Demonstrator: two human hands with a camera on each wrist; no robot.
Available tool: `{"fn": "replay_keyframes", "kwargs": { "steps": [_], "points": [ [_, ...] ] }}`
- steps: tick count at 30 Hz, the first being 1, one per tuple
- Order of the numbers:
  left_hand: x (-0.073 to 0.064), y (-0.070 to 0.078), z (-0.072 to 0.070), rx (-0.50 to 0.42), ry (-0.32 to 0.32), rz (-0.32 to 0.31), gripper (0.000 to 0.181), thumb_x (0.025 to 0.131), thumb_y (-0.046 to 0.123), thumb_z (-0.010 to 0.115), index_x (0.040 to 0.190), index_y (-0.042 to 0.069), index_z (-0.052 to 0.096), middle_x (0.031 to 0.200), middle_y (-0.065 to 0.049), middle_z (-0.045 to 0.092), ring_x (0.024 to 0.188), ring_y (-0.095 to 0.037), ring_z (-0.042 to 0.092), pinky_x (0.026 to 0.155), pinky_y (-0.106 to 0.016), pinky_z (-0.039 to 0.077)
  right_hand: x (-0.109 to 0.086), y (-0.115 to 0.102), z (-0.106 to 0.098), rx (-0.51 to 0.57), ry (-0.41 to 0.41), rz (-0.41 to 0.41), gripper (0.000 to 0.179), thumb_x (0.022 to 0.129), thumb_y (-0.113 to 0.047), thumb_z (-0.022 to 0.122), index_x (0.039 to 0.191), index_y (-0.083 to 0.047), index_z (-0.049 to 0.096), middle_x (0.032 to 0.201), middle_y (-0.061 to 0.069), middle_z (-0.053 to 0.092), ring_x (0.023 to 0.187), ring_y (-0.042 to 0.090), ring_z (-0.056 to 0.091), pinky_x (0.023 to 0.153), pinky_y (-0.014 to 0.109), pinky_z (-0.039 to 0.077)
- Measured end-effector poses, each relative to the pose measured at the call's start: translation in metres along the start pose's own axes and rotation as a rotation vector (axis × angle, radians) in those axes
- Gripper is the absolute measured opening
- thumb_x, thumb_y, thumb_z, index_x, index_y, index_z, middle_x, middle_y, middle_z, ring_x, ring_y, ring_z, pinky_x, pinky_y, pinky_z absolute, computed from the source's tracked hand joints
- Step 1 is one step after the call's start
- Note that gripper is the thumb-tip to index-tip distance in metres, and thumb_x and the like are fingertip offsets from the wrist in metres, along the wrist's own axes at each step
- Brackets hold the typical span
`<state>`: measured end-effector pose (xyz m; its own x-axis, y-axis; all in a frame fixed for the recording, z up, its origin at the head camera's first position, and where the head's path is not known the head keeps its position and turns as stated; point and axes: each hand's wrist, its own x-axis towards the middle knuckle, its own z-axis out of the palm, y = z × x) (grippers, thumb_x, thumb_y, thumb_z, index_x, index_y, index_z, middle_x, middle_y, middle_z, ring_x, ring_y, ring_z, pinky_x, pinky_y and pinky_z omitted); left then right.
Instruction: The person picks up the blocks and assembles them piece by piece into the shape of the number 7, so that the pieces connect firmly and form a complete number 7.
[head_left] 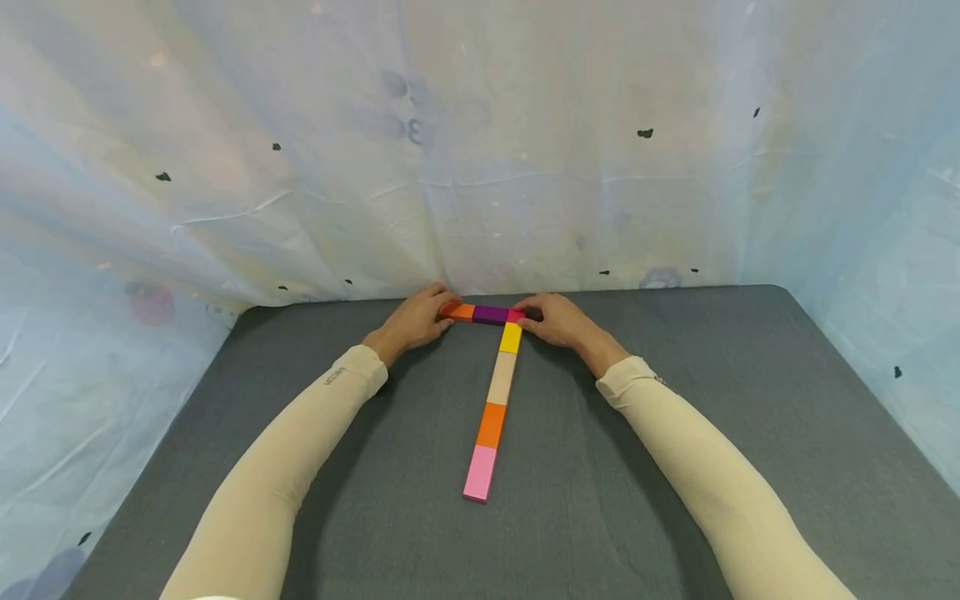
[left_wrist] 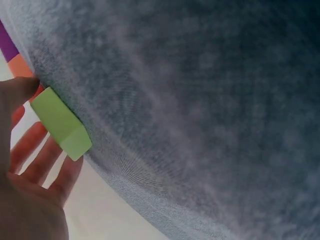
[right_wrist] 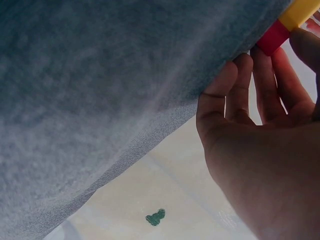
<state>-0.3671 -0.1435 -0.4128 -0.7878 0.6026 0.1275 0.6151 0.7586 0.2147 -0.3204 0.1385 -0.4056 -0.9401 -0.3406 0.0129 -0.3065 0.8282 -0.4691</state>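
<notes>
Coloured rectangular blocks lie end to end on a grey cloth surface, forming a slanted T- or corner-like shape. Along the far edge run an orange block [head_left: 462,312], a purple block [head_left: 491,315] and a red block [head_left: 516,317]. My left hand [head_left: 422,315] grips the row's left end, thumb in front and fingers behind; a green block [left_wrist: 61,122] sits inside that hand, hidden from the head view. Thumb and fingertips of my right hand [head_left: 557,319] pinch the red block. From it a yellow block [head_left: 511,337], beige block [head_left: 502,377], orange block and pink block [head_left: 478,473] run toward me.
The grey cloth-covered table [head_left: 300,325] ends just behind the far row. A pale, faintly patterned curtain [head_left: 525,167] with small dark marks hangs behind it and along both sides.
</notes>
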Motion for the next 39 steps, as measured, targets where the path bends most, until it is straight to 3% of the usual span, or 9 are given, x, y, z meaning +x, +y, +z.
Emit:
{"fn": "replay_keyframes", "kwargs": {
  "steps": [10, 18, 21, 27, 31, 39],
  "points": [
    [-0.018, -0.017, 0.001, 0.066, 0.078, 0.097, 0.05, 0.091, 0.031, 0.074, 0.137, 0.018, 0.058, 0.124, -0.006, 0.059, 0.106, -0.025, 0.059, 0.095, -0.045, 0.048, -0.002, 0.001, 0.004, 0.012, -0.005, 0.002, 0.039, 0.101, -0.028, 0.059, 0.137, -0.014, 0.06, 0.136, 0.012, 0.061, 0.121, 0.03, 0.058, 0.108, 0.048, 0.042],
    [-0.032, -0.028, -0.002, 0.102, 0.07, 0.134, 0.056, 0.088, 0.042, 0.075, 0.135, 0.015, 0.06, 0.119, -0.006, 0.059, 0.103, -0.024, 0.059, 0.095, -0.046, 0.047, 0.0, 0.005, 0.004, -0.002, -0.001, 0.003, 0.04, 0.101, -0.029, 0.058, 0.138, -0.014, 0.06, 0.136, 0.012, 0.061, 0.12, 0.03, 0.058, 0.107, 0.048, 0.043],
    [-0.04, -0.035, -0.003, 0.129, 0.065, 0.149, 0.056, 0.088, 0.043, 0.075, 0.135, 0.017, 0.06, 0.123, -0.006, 0.058, 0.108, -0.024, 0.058, 0.099, -0.05, 0.045, 0.001, 0.005, 0.005, 0.003, -0.004, 0.002, 0.04, 0.101, -0.029, 0.058, 0.138, -0.014, 0.06, 0.136, 0.012, 0.062, 0.12, 0.03, 0.058, 0.107, 0.048, 0.043],
    [-0.054, -0.046, -0.006, 0.155, 0.023, 0.11, 0.06, 0.091, 0.045, 0.069, 0.142, 0.017, 0.054, 0.138, -0.009, 0.055, 0.127, -0.029, 0.053, 0.104, -0.054, 0.041, -0.002, 0.003, 0.002, 0.002, -0.008, -0.005, 0.04, 0.102, -0.028, 0.057, 0.138, -0.014, 0.06, 0.136, 0.013, 0.061, 0.121, 0.031, 0.058, 0.107, 0.049, 0.043],
    [-0.053, -0.042, -0.009, 0.124, -0.011, 0.064, 0.061, 0.095, 0.044, 0.064, 0.147, 0.015, 0.049, 0.146, -0.012, 0.052, 0.135, -0.033, 0.047, 0.11, -0.057, 0.037, -0.003, 0.003, -0.001, 0.003, -0.004, 0.005, 0.039, 0.101, -0.028, 0.058, 0.138, -0.014, 0.06, 0.137, 0.013, 0.061, 0.121, 0.031, 0.057, 0.107, 0.049, 0.042],
    [-0.051, -0.035, -0.007, 0.098, -0.03, 0.086, 0.049, 0.098, 0.035, 0.063, 0.14, 0.011, 0.056, 0.134, -0.011, 0.059, 0.123, -0.03, 0.056, 0.102, -0.053, 0.043, -0.004, 0.003, 0.001, 0.03, -0.007, 0.007, 0.04, 0.102, -0.028, 0.058, 0.138, -0.014, 0.06, 0.135, 0.012, 0.062, 0.116, 0.028, 0.06, 0.104, 0.047, 0.045]
  ]
}}
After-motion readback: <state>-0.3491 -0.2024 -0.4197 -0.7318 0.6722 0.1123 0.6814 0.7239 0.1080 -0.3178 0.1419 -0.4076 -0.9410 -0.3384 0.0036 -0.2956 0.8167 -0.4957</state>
